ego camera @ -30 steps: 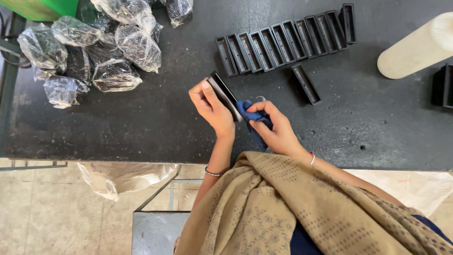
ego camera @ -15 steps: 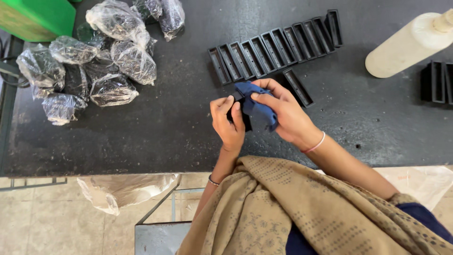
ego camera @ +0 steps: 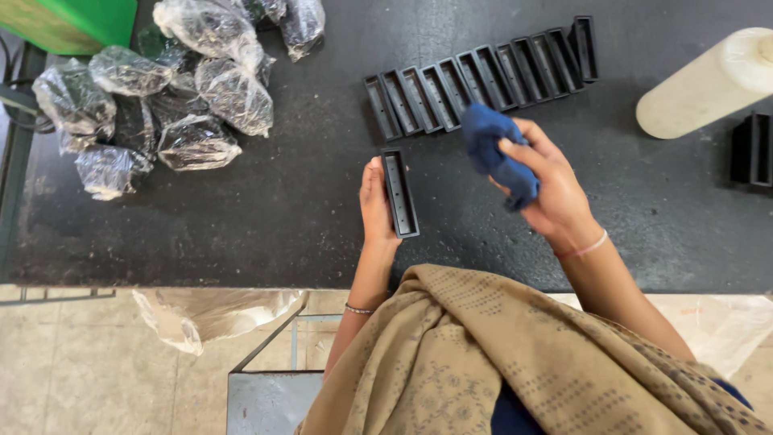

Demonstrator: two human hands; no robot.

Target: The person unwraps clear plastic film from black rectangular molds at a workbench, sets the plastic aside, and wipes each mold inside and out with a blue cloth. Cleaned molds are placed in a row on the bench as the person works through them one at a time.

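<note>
My left hand (ego camera: 374, 205) holds a narrow black plastic tray part (ego camera: 400, 193) upright on its edge, its open side facing right. My right hand (ego camera: 546, 184) grips a bunched dark blue cloth (ego camera: 494, 151) a little to the right of that part, apart from it. Behind both hands a row of several matching black tray parts (ego camera: 483, 76) lies side by side on the black table (ego camera: 266, 217).
Several clear plastic bags of dark parts (ego camera: 173, 93) are heaped at the back left beside a green box (ego camera: 76, 20). A cream-coloured bottle (ego camera: 713, 80) lies at the right, with more black parts (ego camera: 753, 149) by the right edge. A plastic bag (ego camera: 213, 314) hangs below the table's front edge.
The cloth was wrapped around the part in both hands; now my right hand has pulled the cloth away to the right, and my left hand alone holds the part.
</note>
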